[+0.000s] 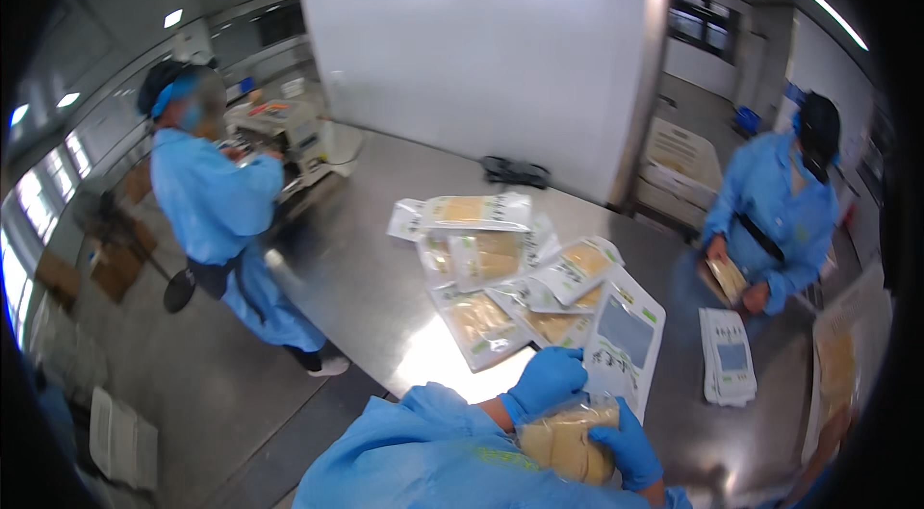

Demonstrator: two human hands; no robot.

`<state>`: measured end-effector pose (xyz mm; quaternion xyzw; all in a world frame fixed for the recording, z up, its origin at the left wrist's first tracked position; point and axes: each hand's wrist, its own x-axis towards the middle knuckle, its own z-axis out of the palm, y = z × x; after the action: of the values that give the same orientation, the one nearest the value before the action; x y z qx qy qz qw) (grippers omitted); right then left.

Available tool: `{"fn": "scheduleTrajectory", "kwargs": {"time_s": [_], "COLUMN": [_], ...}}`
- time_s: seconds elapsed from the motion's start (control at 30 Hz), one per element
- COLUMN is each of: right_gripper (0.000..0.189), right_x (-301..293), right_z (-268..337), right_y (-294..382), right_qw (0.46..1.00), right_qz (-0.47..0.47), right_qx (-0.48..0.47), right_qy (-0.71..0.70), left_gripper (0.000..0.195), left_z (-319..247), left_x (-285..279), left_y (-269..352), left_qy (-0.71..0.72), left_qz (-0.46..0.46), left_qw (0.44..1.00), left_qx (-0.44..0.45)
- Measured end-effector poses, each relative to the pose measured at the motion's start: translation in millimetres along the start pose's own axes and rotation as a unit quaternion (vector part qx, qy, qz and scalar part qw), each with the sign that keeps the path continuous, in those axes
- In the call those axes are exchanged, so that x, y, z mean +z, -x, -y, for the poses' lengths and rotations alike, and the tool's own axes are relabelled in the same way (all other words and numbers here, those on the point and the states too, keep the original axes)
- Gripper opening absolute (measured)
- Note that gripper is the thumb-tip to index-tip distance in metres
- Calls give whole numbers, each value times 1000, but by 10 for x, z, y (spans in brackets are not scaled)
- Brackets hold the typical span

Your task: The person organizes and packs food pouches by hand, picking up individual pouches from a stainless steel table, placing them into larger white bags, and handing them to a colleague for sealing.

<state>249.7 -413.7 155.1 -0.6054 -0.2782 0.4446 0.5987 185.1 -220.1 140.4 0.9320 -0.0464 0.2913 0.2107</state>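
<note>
My left hand [547,380], in a blue glove, pinches the left edge of a flat white pouch [605,357] with a grey window and printed writing. Close against my front, my right hand [629,445], gloved too, grips a clear plastic pack of pale yellow slabs [567,442]. The pack lies just below the pouch's lower end; whether the two touch is hard to tell. Past my hands, several filled white pouches [485,325] are heaped on the steel table [346,249], pale yellow food showing through their windows.
Right of me lies a stack of flat pouches [728,357]. A person [779,199] across the table there holds a pack. Another person [209,184] stands left beside a machine [296,137]. A dark object [515,171] lies by the white partition [476,40]. A crate [830,365] stands far right.
</note>
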Motion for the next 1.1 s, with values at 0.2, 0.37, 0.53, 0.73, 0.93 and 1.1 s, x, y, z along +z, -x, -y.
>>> {"fn": "scheduleTrajectory", "kwargs": {"time_s": [0.2,0.37,0.53,0.73,0.93,1.1], "right_gripper": [42,44,44,55,59,51], "right_x": [163,213,341,484,605,515], "right_z": [-163,-399,-316,-78,-12,-136], "right_y": [-211,-369,-536,-642,-714,-627], "right_qw": [996,995,994,991,997,993], "right_qz": [-7,1,55,44,-15,-35], "right_qx": [-34,99,86,114,75,72], "right_qy": [82,-24,37,-48,-14,-84], "left_gripper": [20,25,31,34,18,14], "left_z": [151,269,418,557,652,665], "left_x": [-76,-151,-117,-119,-276,-268], "left_y": [366,616,717,528,466,380], "left_qy": [-4,24,61,149,177,185], "left_qz": [-41,-55,-88,-120,-64,-43], "left_qw": [992,985,967,966,971,975], "left_qx": [-117,-160,-229,-175,-150,-116]}}
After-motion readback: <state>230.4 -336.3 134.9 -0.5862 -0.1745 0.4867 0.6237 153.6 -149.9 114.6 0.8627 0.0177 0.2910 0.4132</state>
